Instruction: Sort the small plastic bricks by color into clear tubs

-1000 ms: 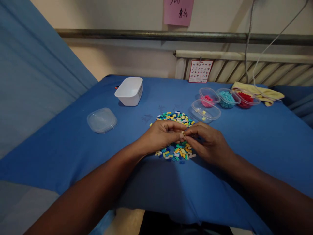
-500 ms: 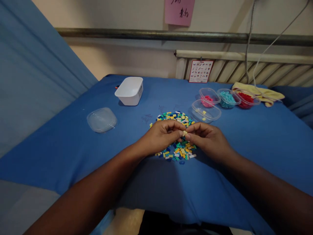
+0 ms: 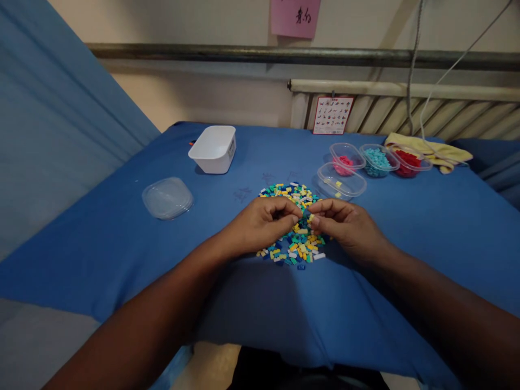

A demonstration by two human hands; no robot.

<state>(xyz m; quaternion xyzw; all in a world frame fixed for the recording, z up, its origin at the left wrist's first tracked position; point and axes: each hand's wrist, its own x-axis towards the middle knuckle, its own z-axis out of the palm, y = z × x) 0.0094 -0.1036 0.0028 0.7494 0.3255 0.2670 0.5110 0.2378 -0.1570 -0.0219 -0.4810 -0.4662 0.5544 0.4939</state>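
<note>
Seemingly partway, I'd judge. Left hand (image 3: 260, 225) & right hand (image 3: 345, 227) meet over the pile (image 3: 294, 246) on the desk (image 3: 122, 244). Right fingers pinch a pale brick (image 3: 311, 218). Left fingers are pinched narrow beside it, maybe on a 2nd piece, too small to tell. 4 tubs (image 3: 357, 190) back-right hold pink, teal, red & a few yellow bricks. Most of the pile is left mixed.

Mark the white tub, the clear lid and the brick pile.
white tub (image 3: 209, 165), head view, on its near wall.
clear lid (image 3: 167, 197), head view, on the middle of its top.
brick pile (image 3: 290, 191), head view, on the far part of the heap.
</note>
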